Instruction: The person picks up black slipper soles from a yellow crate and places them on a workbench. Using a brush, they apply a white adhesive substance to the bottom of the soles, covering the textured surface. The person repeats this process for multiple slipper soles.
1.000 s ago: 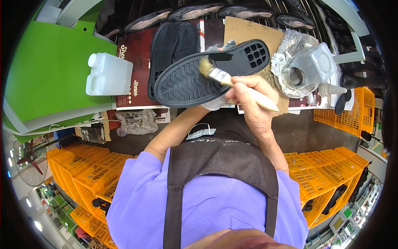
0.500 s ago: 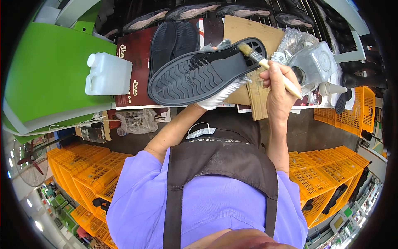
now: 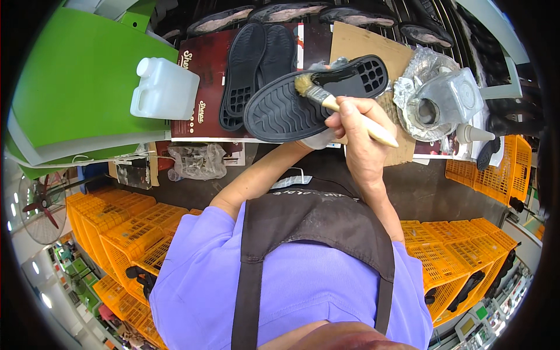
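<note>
Head view: the fingers of my right hand [image 3: 363, 129] are clenched around the handle of the brush [image 3: 330, 103], and its bristles [image 3: 303, 84] are at the tread of the sole [image 3: 283, 114], around its middle. My left hand [image 3: 318, 140], in a white glove, is mostly hidden beneath that black sole; from the bits of glove at its near and far edges, those fingers are grasping it from below. The sole is in front of me, tread up, rounded toe to my left, the heel with its grid of hollows to my right. A wet black gloss covers part of it between bristles and heel.

Behind the toe, more soles [image 3: 248, 55] lie overlapping on red card [image 3: 204, 67]. A white jug [image 3: 166, 90] stands to their left. Brown cardboard [image 3: 364, 46] lies behind the heel. Further right, a clear bottle [image 3: 452, 96] sits tilted at a crumple-lined bowl [image 3: 403, 93], with a white nozzle [image 3: 475, 134] near it. Orange crates [image 3: 143, 230] stand on both sides of me.
</note>
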`<state>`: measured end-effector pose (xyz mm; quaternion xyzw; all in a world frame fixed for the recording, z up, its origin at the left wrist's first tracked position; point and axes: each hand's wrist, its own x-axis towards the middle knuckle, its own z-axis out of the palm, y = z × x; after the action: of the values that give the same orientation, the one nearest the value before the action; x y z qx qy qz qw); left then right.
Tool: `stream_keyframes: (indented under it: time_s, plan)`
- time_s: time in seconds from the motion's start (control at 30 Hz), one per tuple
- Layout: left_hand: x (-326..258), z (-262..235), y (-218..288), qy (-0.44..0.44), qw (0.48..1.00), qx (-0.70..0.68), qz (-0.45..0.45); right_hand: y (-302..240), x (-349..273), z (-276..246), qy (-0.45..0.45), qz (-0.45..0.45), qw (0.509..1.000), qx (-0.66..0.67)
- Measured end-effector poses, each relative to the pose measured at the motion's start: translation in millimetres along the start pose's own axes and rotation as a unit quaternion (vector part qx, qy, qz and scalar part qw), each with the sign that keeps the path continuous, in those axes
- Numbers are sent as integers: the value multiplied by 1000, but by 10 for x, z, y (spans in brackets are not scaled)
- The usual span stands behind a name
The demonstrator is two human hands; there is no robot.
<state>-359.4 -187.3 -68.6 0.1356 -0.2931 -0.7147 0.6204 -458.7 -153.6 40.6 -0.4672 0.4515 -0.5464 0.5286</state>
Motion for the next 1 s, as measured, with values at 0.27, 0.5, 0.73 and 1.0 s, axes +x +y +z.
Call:
stream_keyframes:
  time_s: [0.27,0.5,0.73,1.0]
  plan:
    - [-90,-52,-33,-5,990,-54,-130,-59,-83,180,-93,3,995,31]
    - [-205,-26,-6,-64,967,234,-80,-89,-23,154,-120,-17,993,10]
    - [-182,198,161,-130,881,454,-9,-210,182,6,-143,-43,988,-30]
    - [-71,211,487,-308,811,472,-154,-234,533,-203,-155,-55,983,-84]
